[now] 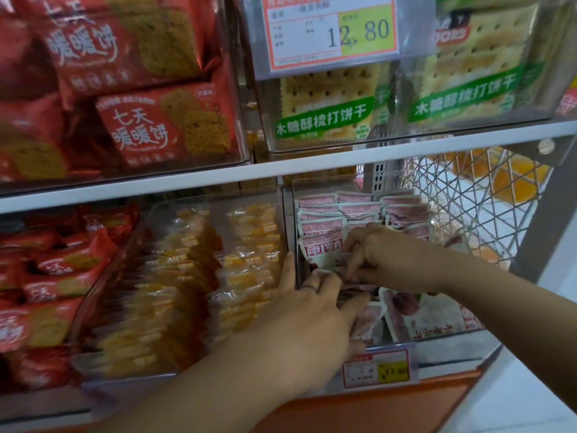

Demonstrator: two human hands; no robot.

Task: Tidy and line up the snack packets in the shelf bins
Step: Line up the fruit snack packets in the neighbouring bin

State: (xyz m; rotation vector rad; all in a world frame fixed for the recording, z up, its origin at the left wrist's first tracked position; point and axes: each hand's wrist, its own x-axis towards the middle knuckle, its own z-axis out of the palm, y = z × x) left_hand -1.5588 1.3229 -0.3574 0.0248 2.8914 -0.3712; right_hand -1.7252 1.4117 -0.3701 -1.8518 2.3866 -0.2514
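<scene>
pink snack packets (321, 245) in clear bin (443, 334), left hand (312, 317) fingers curled round some, right hand (387, 257) fingers pinching one

This is a shop, seen at a snack shelf. Clear plastic bins (131, 381) sit side by side on white-edged shelf boards (281, 165). Each bin is filled with many copies of one product:

- **Far left:** red biscuit packets (162, 126).
- **Far right:** green-and-cream cracker packets (324, 104).
- **Near left:** yellow clear-wrapped packets (249, 260).
- **Near right:** pink-and-white pouches (321, 226).

An orange-bordered price label (331, 32) reading 12.80 hangs on the far right bin. A smaller orange-bordered label (377, 368) is fixed to the front of the near right bin. A white wire basket (468, 195) stands at the right.
</scene>
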